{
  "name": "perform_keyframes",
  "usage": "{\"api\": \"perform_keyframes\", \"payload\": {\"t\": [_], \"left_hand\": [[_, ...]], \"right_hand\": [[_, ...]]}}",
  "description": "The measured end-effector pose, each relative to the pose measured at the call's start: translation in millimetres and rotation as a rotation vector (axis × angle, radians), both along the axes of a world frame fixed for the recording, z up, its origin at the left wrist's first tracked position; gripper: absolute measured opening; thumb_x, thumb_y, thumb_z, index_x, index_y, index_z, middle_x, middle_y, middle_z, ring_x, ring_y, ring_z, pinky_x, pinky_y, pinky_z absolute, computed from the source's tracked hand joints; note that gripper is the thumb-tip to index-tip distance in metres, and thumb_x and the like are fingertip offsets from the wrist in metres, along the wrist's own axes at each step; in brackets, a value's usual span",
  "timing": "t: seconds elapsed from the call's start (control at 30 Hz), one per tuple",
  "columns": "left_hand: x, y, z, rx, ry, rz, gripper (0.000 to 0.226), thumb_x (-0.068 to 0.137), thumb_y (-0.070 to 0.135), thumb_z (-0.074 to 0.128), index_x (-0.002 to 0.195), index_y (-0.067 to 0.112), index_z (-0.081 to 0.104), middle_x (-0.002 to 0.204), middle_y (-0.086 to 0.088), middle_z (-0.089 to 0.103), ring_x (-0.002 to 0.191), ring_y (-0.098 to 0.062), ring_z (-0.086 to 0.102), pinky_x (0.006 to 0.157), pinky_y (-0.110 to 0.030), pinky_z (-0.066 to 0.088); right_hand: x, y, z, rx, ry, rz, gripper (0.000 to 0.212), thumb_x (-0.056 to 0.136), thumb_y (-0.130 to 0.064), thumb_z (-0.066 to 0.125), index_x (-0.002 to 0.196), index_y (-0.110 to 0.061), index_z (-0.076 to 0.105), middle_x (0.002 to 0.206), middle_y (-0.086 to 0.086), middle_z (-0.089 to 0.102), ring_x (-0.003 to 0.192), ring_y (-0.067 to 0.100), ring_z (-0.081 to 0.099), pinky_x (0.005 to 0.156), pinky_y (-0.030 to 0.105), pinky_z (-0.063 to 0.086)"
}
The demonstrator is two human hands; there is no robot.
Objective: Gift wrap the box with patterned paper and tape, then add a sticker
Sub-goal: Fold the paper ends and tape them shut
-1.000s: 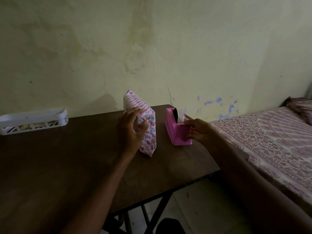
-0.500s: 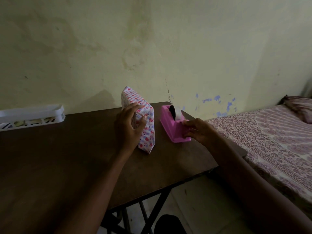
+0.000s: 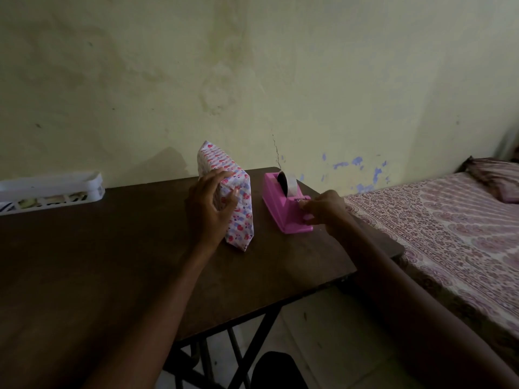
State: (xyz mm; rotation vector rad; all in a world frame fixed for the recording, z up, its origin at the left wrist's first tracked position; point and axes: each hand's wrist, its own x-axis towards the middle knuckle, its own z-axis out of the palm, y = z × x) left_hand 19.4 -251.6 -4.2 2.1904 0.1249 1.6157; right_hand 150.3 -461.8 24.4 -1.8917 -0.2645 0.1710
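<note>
While a dark table (image 3: 112, 262) fills the view, a wrapped box (image 3: 242, 220) stands on edge mid-table, gripped by the left hand (image 3: 206, 211). Toward the table's right edge, the right hand (image 3: 327, 210) pinches a pink tape dispenser (image 3: 276, 204) at its cutter end.

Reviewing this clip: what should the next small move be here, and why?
Probably pull a short strip from the tape roll and tear it at the cutter. The right hand is already at the cutter end of the pink dispenser, while the left hand grips the wrapped box upright, apparently pinning its end fold.
</note>
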Motion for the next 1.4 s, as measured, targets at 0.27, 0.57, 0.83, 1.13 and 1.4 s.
{"api": "perform_keyframes", "payload": {"t": [0.27,0.57,0.83,1.13,1.4], "left_hand": [[-1.9,0.8,0.5,0.001,-0.006,0.000,0.039,0.090,0.032,0.063,0.125,0.015,0.060,0.129,-0.006,0.061,0.119,-0.019,0.054,0.096,-0.027,0.042],[3.7,0.8,-0.4,0.000,-0.020,-0.022,0.038,0.088,0.025,0.068,0.124,0.014,0.061,0.129,-0.006,0.061,0.119,-0.019,0.054,0.097,-0.032,0.046],[0.4,0.1,1.3,-0.011,-0.020,-0.024,0.038,0.088,0.026,0.067,0.125,0.017,0.062,0.130,-0.004,0.061,0.119,-0.015,0.052,0.097,-0.029,0.045],[1.0,3.6,0.7,-0.003,-0.040,-0.035,0.037,0.089,0.030,0.066,0.124,0.019,0.061,0.130,-0.001,0.060,0.121,-0.013,0.051,0.098,-0.038,0.048],[2.4,4.0,-0.5,0.003,-0.036,-0.030,0.036,0.090,0.031,0.067,0.124,0.019,0.062,0.131,0.001,0.059,0.122,-0.010,0.051,0.098,-0.035,0.047]], "right_hand": [[-2.9,2.5,-15.8,-0.438,-0.361,-0.168,0.013,0.075,-0.006,0.073,0.073,0.004,0.065,0.068,0.012,0.063,0.062,0.023,0.061,0.058,0.031,0.056],[-50.9,-13.6,-20.0,0.157,-0.228,0.202,0.008,0.088,-0.014,0.070,0.088,-0.007,0.072,0.086,0.009,0.072,0.076,0.019,0.071,0.070,0.030,0.058],[-72.8,17.6,-20.3,0.526,-0.064,0.421,0.014,0.093,-0.005,0.060,0.100,-0.003,0.072,0.083,0.004,0.070,0.073,0.011,0.063,0.063,0.020,0.052],[-76.3,57.6,-24.0,0.668,0.006,0.432,0.013,0.090,-0.006,0.061,0.094,-0.002,0.073,0.097,0.015,0.074,0.093,0.023,0.070,0.080,0.028,0.057],[-68.1,64.5,-29.7,0.671,-0.026,0.386,0.017,0.096,-0.004,0.053,0.101,0.001,0.069,0.082,0.007,0.070,0.069,0.013,0.063,0.064,0.023,0.052]]}}
